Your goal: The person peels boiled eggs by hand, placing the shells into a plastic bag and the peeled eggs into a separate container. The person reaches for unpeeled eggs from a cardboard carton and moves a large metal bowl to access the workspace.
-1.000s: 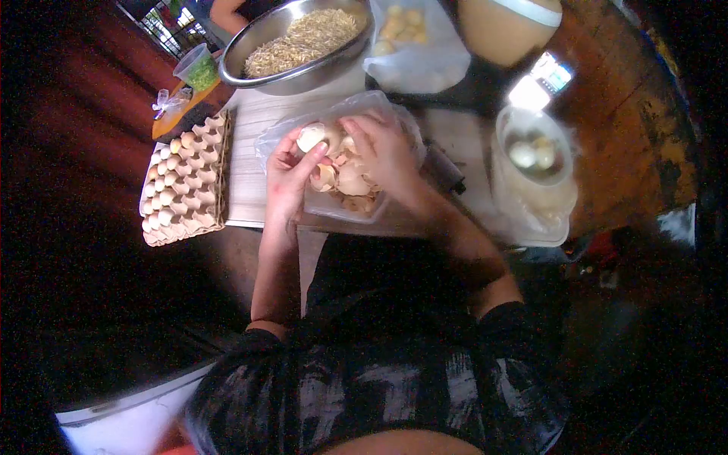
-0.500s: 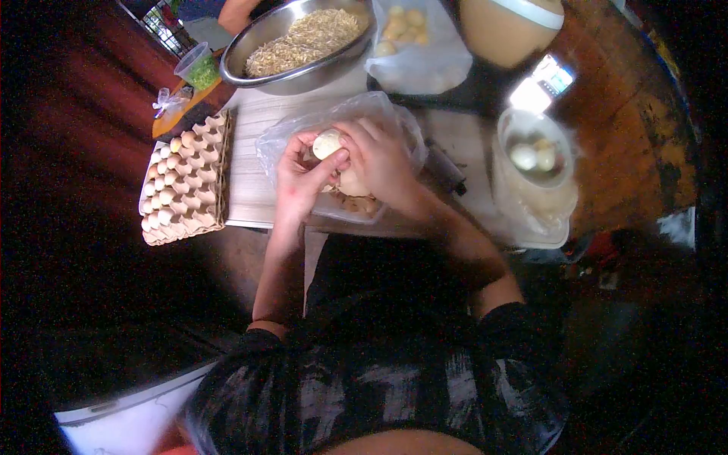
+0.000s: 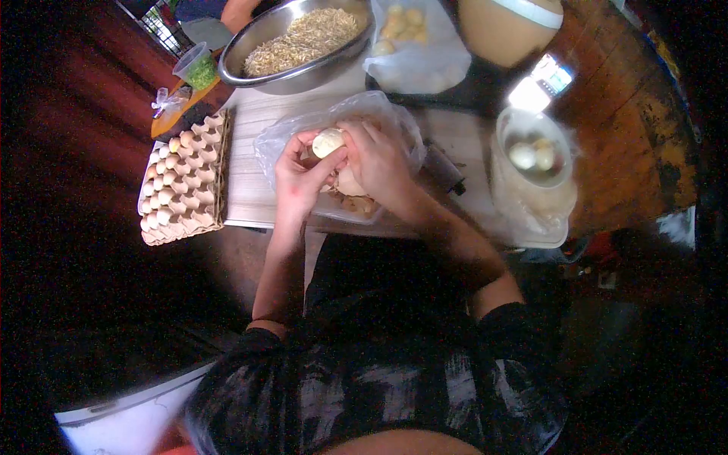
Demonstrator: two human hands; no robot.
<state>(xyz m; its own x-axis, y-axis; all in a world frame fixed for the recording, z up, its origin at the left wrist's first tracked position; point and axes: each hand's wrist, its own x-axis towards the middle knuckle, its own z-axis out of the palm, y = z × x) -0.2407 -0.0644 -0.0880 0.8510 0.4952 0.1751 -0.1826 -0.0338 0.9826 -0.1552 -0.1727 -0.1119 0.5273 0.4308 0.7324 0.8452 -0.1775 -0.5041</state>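
Note:
A pale egg [image 3: 328,142] is held between my two hands, above a clear plastic bag [image 3: 271,145] spread on the table. My left hand [image 3: 299,173] grips it from the left, the thumb across its lower side. From the right, my right hand [image 3: 374,158] closes around the same egg, its fingertips at the upper edge. Brownish bits that look like eggshell [image 3: 355,204] lie in the bag below my hands. How much shell is on the held egg I cannot make out.
A cardboard egg tray [image 3: 199,189], partly filled with eggs, stands left. Behind are a steel bowl [image 3: 235,74] of dry straw-like material and a white bag [image 3: 425,72] with round yellowish items. At right, a bowl [image 3: 503,144] holds pale eggs; a bright phone-like device [image 3: 540,83] stands behind it.
Both hands stay on the egg in nearly the same place, with only slight finger movement. The surroundings look the same.

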